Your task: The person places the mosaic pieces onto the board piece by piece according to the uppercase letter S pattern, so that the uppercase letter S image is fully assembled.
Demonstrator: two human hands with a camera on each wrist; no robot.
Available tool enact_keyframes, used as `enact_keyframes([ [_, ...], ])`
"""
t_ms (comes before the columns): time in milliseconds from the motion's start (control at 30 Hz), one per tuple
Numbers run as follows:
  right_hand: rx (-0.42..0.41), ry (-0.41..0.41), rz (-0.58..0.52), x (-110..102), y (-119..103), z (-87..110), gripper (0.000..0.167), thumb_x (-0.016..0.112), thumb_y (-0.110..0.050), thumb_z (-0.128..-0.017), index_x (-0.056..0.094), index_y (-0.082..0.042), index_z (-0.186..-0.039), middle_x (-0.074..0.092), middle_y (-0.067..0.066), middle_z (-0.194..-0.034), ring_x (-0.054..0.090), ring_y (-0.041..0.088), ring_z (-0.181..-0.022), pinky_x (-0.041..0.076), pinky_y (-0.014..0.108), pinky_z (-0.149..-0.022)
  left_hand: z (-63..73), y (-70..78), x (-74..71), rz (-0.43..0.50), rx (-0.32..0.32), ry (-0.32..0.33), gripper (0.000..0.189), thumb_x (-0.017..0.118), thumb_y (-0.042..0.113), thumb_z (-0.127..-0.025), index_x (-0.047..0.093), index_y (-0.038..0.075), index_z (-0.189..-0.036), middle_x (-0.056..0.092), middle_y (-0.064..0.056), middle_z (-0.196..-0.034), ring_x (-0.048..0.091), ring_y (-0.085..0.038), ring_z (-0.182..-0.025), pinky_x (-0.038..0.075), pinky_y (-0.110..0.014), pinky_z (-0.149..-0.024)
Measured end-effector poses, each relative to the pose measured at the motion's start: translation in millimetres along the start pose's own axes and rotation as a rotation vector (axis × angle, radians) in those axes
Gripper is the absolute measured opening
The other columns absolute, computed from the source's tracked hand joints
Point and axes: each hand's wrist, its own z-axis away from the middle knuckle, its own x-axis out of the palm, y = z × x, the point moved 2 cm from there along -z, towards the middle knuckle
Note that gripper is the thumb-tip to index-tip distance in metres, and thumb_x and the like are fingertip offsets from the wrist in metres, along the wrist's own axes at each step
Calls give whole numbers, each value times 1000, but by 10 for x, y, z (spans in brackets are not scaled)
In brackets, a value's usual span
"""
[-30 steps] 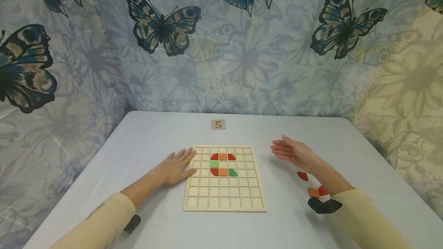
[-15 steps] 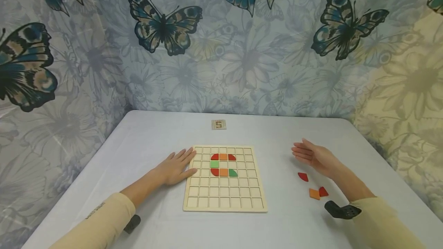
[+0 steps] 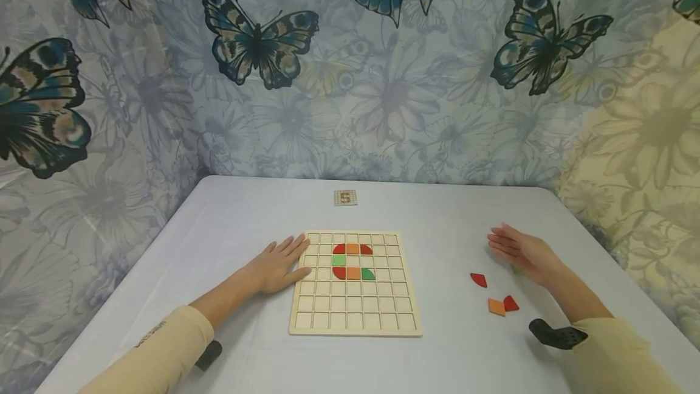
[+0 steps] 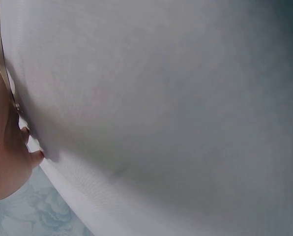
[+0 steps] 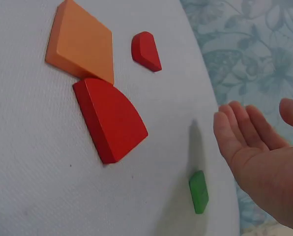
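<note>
My left hand [image 3: 277, 265] lies flat on the left edge of a pale wooden grid board [image 3: 355, 304], fingers spread; the left wrist view catches only part of that hand [image 4: 4, 147]. On the board, red quarter-rounds [image 3: 339, 273], orange squares [image 3: 353, 273], a light green square [image 3: 339, 259] and a green quarter-round [image 3: 368, 273] form a curved figure. My right hand [image 3: 526, 255] hovers over the table at the right, fingers extended, holding nothing. Below it is a green piece [image 5: 199, 192], partly hidden in the head view. Nearby lie two red quarter-rounds [image 5: 114, 120] and an orange square [image 5: 85, 42].
A small card marked with a blocky figure [image 3: 345, 197] lies behind the board. White cloth [image 3: 246, 217] covers the table, and a butterfly-patterned backdrop [image 3: 383, 108] stands along its far and left sides.
My right hand has moved to the right, away from the board, uncovering the loose red and orange pieces and now partly covering the green one. My left hand stays in place.
</note>
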Motion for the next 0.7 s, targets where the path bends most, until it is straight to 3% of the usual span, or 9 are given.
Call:
enact_keyframes([
  [333, -33, 108, 83, -247, -4, 95, 18, 51, -25, -100, 65, -17, -92, 68, -3, -93, 65, 8, -89, 51, 24, -82, -9, -16, 5, -15, -4, -6, 73, 32, 55, -100, 18, 7, -153, 14, -10, -158, 14, -33, -142, 15, -56, -110],
  [500, -67, 142, 182, -363, 29, 145, 16, 51, -25, -100, 62, -15, -95, 68, -6, -91, 65, 5, -87, 52, 22, -78, -16, -18, 3, -15, 5, -4, 73, 32, 55, -100, 18, 7, -153, 14, -10, -158, 14, -33, -142, 15, -57, -110],
  [600, -87, 168, 319, -416, 52, 152, 35, 49, -28, -101, 55, 2, -118, 66, -11, -92, 64, 1, -86, 52, 20, -76, -10, -11, -5, -8, 6, -4, 73, 33, 55, -100, 19, 6, -153, 14, -11, -157, 15, -34, -142, 15, -57, -109],
  [700, -94, 214, 487, -453, 75, 153, 63, 45, -33, -102, 33, 18, -135, 63, -19, -91, 61, -4, -85, 51, 16, -75, -2, -3, -10, -4, 4, -6, 73, 34, 54, -100, 19, 6, -153, 15, -11, -157, 15, -34, -142, 15, -57, -109],
])
